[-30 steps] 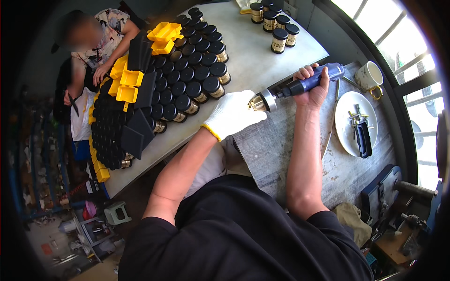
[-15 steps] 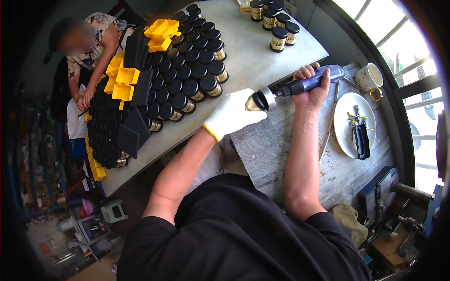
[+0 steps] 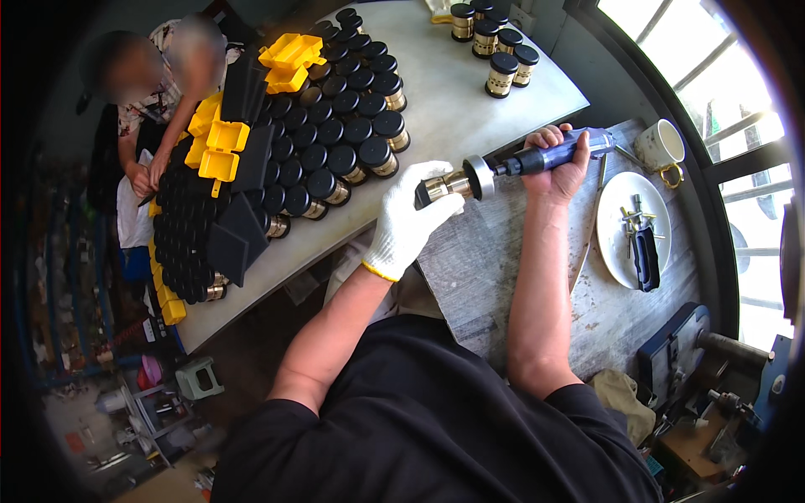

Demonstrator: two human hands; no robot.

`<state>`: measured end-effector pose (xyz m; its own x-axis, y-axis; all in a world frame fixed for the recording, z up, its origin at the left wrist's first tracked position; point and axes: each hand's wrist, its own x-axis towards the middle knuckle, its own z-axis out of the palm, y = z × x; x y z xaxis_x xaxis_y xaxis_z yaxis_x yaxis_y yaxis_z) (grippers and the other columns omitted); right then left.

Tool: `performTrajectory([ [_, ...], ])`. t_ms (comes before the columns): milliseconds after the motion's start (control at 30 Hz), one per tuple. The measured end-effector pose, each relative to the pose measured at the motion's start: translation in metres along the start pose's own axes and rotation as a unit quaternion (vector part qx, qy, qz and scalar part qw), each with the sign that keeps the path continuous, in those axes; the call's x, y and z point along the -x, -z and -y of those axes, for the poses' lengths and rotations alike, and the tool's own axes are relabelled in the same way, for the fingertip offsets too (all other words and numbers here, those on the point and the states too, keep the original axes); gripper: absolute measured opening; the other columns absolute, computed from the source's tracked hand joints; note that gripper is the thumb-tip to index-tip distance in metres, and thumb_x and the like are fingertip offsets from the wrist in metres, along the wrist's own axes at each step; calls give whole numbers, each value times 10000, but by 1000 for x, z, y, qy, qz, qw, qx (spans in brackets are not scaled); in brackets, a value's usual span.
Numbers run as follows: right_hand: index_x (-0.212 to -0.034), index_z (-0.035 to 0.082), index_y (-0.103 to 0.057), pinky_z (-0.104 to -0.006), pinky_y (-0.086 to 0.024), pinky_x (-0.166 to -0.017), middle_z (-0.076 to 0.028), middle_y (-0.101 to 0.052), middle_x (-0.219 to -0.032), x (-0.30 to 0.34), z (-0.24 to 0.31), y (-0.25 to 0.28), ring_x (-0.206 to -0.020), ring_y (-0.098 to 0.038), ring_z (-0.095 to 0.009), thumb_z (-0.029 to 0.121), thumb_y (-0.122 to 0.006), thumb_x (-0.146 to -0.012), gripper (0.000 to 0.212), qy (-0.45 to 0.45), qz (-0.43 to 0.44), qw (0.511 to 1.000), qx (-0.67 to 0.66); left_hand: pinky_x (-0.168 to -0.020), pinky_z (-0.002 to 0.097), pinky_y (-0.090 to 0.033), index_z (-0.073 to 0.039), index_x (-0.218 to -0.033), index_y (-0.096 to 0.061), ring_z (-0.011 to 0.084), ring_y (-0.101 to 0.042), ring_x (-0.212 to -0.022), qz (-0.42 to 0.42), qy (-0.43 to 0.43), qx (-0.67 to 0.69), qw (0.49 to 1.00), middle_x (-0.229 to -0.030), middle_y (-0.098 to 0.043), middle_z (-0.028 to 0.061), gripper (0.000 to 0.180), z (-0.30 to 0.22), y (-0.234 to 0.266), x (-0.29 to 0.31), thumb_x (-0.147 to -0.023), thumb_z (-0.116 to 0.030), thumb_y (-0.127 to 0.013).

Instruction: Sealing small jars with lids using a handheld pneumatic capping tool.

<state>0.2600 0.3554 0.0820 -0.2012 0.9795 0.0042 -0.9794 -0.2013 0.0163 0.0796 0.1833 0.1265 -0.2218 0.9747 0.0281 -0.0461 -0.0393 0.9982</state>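
My left hand, in a white knitted glove with a yellow cuff, grips a brass-coloured cylinder between thumb and fingers. The cylinder lies sideways, its wide dark grey rim facing right. Bare, my right hand is wrapped round a blue, pen-shaped power screwdriver with a black nose. The tool's tip points left at the rim; whether it touches inside the cylinder is hidden. Beyond my left hand, many black-capped brass cylinders stand in rows on the pale table.
Several more capped cylinders stand at the far right. Yellow plastic boxes and black panels lie on the left. A white plate with metal bits and a mug are at right. Across the table sits another person.
My left hand has turned, so more of the brass cylinder now shows between thumb and fingers. The screwdriver stays nearly in place. The other person's head and arm have shifted.
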Motion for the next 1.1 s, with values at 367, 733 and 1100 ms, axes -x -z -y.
performTrajectory([
  [367, -1016, 62, -547, -305, -448, -692, -32, -507, -755, 0, -2, -1, -684, -502, -160, 327, -658, -932, 299, 8, -8, 999, 33, -797, 277, -551, -11, -1194, -602, 112, -664, -892, -9, -61, -76, 995, -994, -693, 75, 429, 2, -3, -7, -809, -46, -788],
  [733, -1048, 44, -541, -305, -441, -694, -45, -498, -762, -3, 9, 4, -694, -497, -162, 345, -621, -960, 323, 44, -7, 999, 6, -732, 361, -518, -74, -980, -662, 283, -654, -818, 155, -218, -426, 864, -933, -652, 98, 196, -72, 22, -61, -812, -168, -702],
  [1100, -1053, 34, -561, -290, -445, -687, -40, -484, -757, -2, 3, 3, -699, -480, -158, 333, -650, -943, 331, 35, -15, 999, 21, -820, 443, -507, -117, -787, -728, 319, -636, -927, 154, -236, -812, 512, -932, -677, 119, 159, -49, 16, -167, -833, -196, -599],
])
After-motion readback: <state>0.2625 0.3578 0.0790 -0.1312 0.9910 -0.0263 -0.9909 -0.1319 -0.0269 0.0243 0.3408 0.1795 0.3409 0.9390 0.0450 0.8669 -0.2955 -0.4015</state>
